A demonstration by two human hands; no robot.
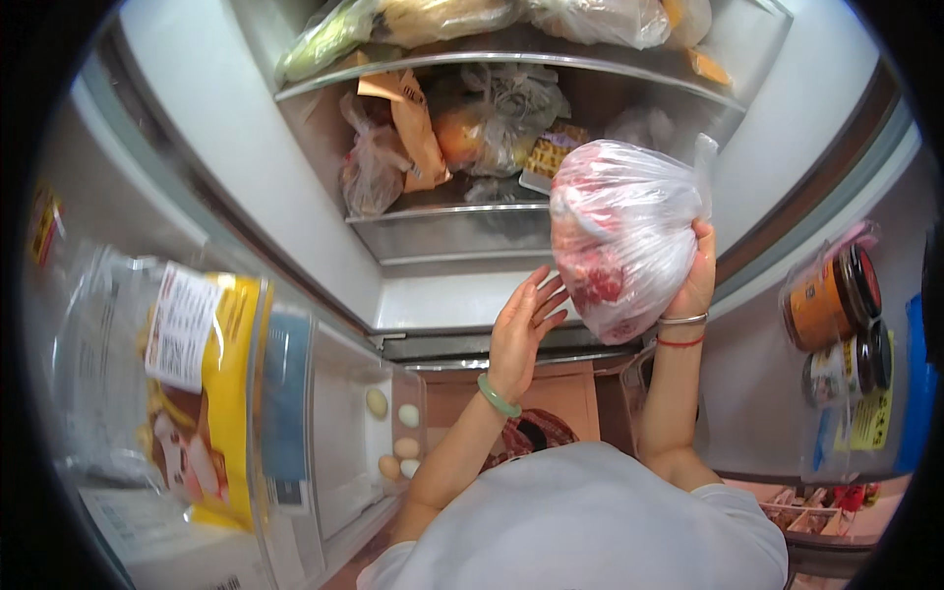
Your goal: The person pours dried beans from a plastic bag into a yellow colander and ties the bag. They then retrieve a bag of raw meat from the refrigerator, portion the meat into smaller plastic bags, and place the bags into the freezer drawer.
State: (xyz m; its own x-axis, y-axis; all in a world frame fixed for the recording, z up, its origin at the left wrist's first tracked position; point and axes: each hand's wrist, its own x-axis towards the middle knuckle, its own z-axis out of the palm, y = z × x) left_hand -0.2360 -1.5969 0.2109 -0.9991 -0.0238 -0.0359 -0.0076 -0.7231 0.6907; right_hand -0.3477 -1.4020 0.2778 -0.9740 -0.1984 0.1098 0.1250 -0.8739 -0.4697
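A clear plastic bag of raw red meat [615, 236] hangs in front of the open fridge, its knotted or gathered end toward the right. My right hand [701, 270] grips that gathered side; part of its fingers is hidden behind the bag. My left hand [528, 329] is raised just left of the bag, fingers apart and holding nothing. A narrow gap seems to lie between its fingertips and the plastic. A green bangle [499, 395] circles my left wrist, and a silver bracelet [683, 320] with a red cord sits on my right.
Bagged food [442, 18] fills the upper shelf. Lower down are a brown paper packet [408, 128] and a bag of fruit [482, 133]. The left door holds a yellow package [226, 393] and several eggs [377, 401]; jars [821, 305] stand in the right door.
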